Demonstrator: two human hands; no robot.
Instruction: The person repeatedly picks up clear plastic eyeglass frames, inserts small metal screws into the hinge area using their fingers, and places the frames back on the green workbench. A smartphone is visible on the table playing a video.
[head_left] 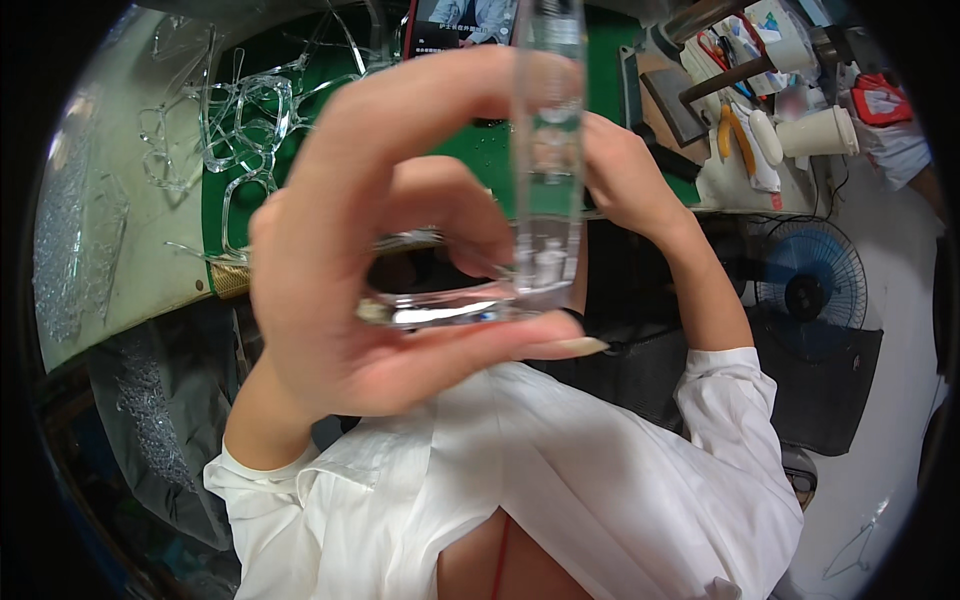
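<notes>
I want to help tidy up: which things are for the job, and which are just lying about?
Probably for the job:
clear frame, in the left hand
frame pile, same clear look

Probably just about, untouched:
phone
white cup
fan

Glossy, see-through plastic shines with white highlights along the smooth bars of a frame, matched by the same clear gloss across a pile of frames. A green mat looks smooth and matt; a shirt is soft, creased white cloth. A white cup appears matt, orange grips smooth plastic, and a fan wire-caged.
</notes>
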